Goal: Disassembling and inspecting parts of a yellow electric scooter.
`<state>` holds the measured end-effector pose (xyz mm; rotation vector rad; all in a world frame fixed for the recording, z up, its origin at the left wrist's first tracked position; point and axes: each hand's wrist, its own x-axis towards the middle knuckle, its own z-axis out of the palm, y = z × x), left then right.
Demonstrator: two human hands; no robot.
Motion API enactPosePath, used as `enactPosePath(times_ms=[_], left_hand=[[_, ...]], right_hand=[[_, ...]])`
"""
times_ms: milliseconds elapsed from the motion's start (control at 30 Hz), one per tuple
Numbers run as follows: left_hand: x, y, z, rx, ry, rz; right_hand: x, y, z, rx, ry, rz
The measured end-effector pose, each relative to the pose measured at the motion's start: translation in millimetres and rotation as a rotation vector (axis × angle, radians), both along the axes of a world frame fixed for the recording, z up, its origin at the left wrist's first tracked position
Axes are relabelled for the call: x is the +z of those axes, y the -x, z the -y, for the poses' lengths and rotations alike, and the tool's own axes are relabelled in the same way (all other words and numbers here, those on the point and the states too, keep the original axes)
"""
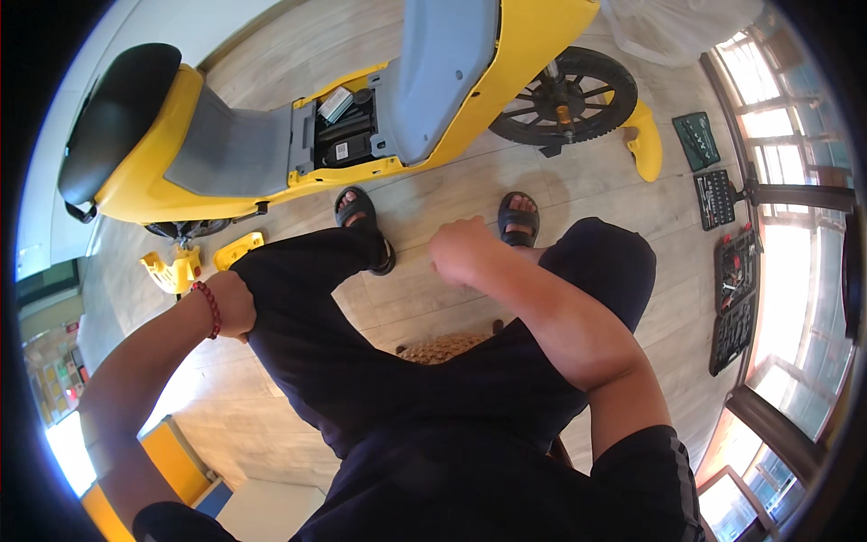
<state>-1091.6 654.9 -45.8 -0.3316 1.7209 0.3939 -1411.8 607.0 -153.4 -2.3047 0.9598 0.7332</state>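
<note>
My left hand [232, 305], with a red bead bracelet at the wrist, rests against the side of my left knee, its fingers mostly hidden. My right hand [463, 252] hangs in front of my right leg with its fingers curled closed. Whatever it might hold is hidden in the palm. Beyond my feet stands a yellow and grey electric scooter [452, 135], its black seat to the left. An uncovered bay [303, 135] in its footboard shows a silver-and-white module [336, 105] and a black labelled block [350, 149]. Neither hand touches the scooter.
Yellow body panels [172, 269] lie on the wood floor at left, and another yellow part [643, 149] lies beside the front wheel [607, 101]. Along the right wall are open tool cases [715, 200] and a green case [694, 142]. A woven seat [442, 350] shows beneath me.
</note>
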Motion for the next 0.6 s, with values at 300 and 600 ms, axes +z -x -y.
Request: enactPosePath(times_ms=[300,600], left_hand=[[0.6,1.4,-1.2,-0.002,-0.007,-0.002],[5.1,5.2,0.2,0.025,0.015,0.005]], right_hand=[[0.8,0.5,-3.4,-0.012,0.028,0.001],[2.6,2.8,-1.6,0.002,0.022,0.004]])
